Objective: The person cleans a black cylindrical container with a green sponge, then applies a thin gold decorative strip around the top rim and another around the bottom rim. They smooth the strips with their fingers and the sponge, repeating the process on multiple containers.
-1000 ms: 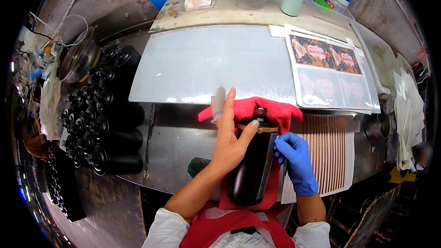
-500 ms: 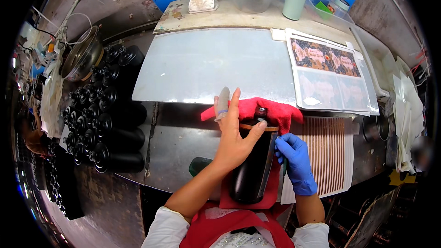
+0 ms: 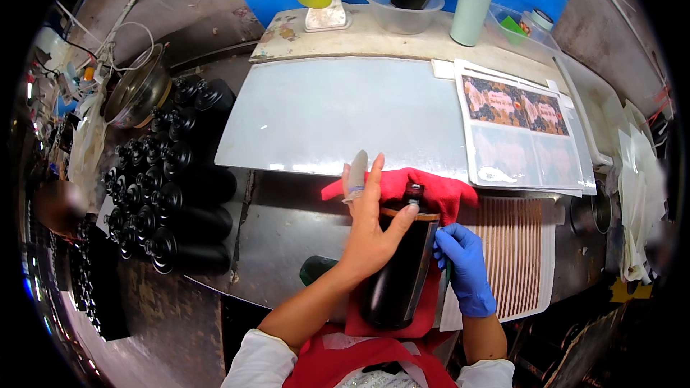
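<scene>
A black cylindrical bottle [image 3: 394,273] with a narrow neck and a copper-coloured band round its shoulder lies on a red cloth [image 3: 440,188], its neck pointing away from me. My left hand [image 3: 368,233], bare but for a pale cover on one finger, lies across the bottle's upper left. Its fingers stretch out past the shoulder and the thumb reaches toward the neck. At the bottle's right edge, my blue-gloved right hand [image 3: 463,262] is closed in a pinch. Something dark green shows below its fingers, mostly hidden. A strip with a pale edge runs down that side of the bottle.
Many similar black bottles [image 3: 194,194] lie stacked at the left. Striped copper strips [image 3: 517,255] on a sheet are at the right, below printed sheets [image 3: 514,129]. A grey board [image 3: 345,111] spans the back. A dark green piece [image 3: 316,269] lies left of the bottle.
The whole view has shifted, so the scene sits slightly lower and to the right. Both hands keep nearly the same places on the bottle.
</scene>
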`<state>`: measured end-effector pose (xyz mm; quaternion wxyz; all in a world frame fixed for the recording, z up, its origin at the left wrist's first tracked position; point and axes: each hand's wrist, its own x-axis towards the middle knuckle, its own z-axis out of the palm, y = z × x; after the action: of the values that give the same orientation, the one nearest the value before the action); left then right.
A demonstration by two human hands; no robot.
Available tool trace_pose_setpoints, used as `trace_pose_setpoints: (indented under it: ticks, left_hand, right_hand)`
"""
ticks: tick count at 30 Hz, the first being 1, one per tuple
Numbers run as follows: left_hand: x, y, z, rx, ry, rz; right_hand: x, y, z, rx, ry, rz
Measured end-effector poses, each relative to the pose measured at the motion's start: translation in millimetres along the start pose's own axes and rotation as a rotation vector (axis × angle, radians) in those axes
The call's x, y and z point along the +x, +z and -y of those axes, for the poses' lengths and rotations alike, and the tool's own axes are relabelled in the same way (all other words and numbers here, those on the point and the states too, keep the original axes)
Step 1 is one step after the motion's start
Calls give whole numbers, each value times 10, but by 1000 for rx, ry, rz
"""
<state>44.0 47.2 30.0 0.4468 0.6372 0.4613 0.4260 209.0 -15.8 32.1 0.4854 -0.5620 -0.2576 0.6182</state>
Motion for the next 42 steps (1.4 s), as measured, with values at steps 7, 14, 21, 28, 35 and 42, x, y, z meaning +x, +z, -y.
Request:
trace_pose_setpoints:
  ticks: [7, 14, 21, 28, 35, 42]
  left_hand:
    - [42, 29, -90, 138, 37, 7]
    - [-42, -21, -199, 242, 173, -34]
    - [-1133, -116, -324, 716, 451, 306]
    - [-1196, -110, -81, 768, 450, 240]
    - [-1123, -391, 198, 133, 112, 529]
    - [-1283, -151, -207, 814, 644, 321]
  right_hand:
    - [65, -221, -206, 151, -2, -132]
    - [-305, -738, -267, 438, -71, -201]
    - [-383, 316, 455, -583, -626, -289]
    - [-269, 541, 385, -628, -570, -261]
    - [-50, -11, -118, 4, -388, -264]
    - [-313, 466, 417, -598, -657, -294]
